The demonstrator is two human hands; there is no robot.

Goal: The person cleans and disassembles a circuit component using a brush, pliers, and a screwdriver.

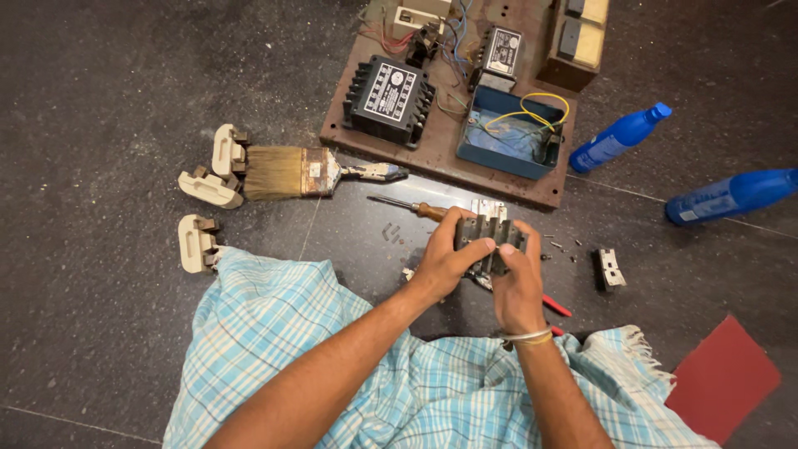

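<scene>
Over dark floor | both hands — left (445, 258), right (517, 283) — grip black ribbed block (489, 237) | screwdriver (409, 205) just beside

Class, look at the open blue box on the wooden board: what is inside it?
Inside the blue box lie looped yellow wires and a small dark part in one corner. Its near wall hides part of the floor.

you're holding a dark grey finned block (486, 243), ribbed along its top, a little right of the frame's centre, lifted just off the dark floor, gripped from both sides, tilted slightly.
</scene>
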